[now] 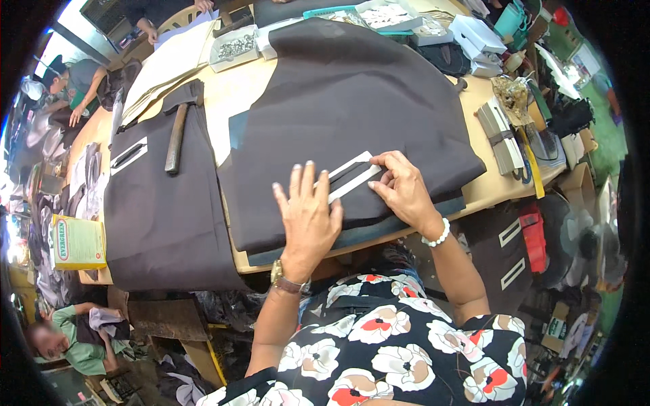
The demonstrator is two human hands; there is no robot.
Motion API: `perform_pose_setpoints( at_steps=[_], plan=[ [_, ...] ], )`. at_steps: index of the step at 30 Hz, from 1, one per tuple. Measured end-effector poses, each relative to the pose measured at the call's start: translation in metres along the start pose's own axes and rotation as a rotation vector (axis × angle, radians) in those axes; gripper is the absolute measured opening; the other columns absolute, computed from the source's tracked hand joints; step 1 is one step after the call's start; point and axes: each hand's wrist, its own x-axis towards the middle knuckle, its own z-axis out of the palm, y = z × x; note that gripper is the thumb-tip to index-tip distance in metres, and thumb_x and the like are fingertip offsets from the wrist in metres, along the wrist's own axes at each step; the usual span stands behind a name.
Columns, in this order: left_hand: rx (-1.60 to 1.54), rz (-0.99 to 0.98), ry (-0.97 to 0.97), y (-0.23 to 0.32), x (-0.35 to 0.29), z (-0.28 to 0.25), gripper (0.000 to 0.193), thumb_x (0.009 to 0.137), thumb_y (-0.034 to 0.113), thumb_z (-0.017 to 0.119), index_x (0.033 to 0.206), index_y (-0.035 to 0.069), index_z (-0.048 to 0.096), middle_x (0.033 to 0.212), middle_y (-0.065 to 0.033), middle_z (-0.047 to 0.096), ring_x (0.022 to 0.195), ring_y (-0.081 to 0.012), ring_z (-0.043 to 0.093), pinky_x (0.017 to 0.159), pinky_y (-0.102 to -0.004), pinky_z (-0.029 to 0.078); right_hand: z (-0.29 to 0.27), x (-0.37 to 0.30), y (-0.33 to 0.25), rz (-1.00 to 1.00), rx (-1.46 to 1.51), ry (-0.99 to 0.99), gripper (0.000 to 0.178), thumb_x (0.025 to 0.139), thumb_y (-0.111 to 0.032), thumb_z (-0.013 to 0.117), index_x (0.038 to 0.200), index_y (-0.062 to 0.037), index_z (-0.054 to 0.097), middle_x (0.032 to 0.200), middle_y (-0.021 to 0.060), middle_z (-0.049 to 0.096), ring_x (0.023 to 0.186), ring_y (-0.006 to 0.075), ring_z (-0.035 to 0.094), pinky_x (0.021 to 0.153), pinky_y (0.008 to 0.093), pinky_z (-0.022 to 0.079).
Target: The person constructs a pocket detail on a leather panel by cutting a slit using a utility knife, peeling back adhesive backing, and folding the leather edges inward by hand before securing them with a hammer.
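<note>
A large dark brown sheet of material (352,88) covers the middle of the table in front of me. On it lies a white rectangular frame (353,185) with a long dark slot, slanting up to the right. My left hand (308,220) rests flat with its fingers spread, its fingertips over the frame's left end. At the other end, my right hand (406,189) has thumb and forefinger bent in a pinch on the frame's edge. To the left, a second dark piece (166,216) carries a similar white frame (128,157) and a wooden-handled hammer (177,135).
A yellow-and-white container (79,242) stands at the left edge. Cream sheets (169,64) and a tray of small metal parts (234,47) lie at the back. A tied bundle of strips (500,139) sits right. Co-workers (74,88) are at the left.
</note>
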Motion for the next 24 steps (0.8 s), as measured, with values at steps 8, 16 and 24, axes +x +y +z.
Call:
perform_pose_setpoints(
  at_steps=[8,16,24],
  plan=[
    [-0.196,-0.008,0.163,0.014,0.019,0.017,0.020,0.079,0.013,0.066,0.096,0.003,0.063,0.091,-0.0090,0.057,0.086,-0.0267,0.054,0.075,-0.0393,0.041,0.011,-0.003,0.003,-0.092,-0.053,0.073,0.033,0.071,-0.001,0.069,0.102,-0.0005,0.058,0.100,0.0116,0.055,0.063,0.0190,0.058,0.062,0.0309,0.050],
    [-0.280,-0.048,0.085,0.010,0.023,0.017,0.010,0.078,0.011,0.065,0.085,0.006,0.060,0.084,-0.0080,0.055,0.082,-0.0271,0.054,0.072,-0.0387,0.039,0.019,-0.007,0.003,-0.125,-0.108,0.146,0.034,0.070,-0.001,0.071,0.102,-0.0009,0.060,0.102,0.0108,0.055,0.064,0.0190,0.057,0.060,0.0303,0.050],
    [-0.280,0.013,0.090,0.012,0.026,0.020,0.008,0.081,0.009,0.062,0.084,0.005,0.055,0.082,-0.0092,0.054,0.082,-0.0286,0.054,0.072,-0.0403,0.039,0.018,-0.006,0.002,-0.138,-0.127,0.167,0.033,0.071,-0.003,0.070,0.103,-0.0016,0.060,0.103,0.0104,0.056,0.065,0.0188,0.056,0.061,0.0307,0.050]
  ],
)
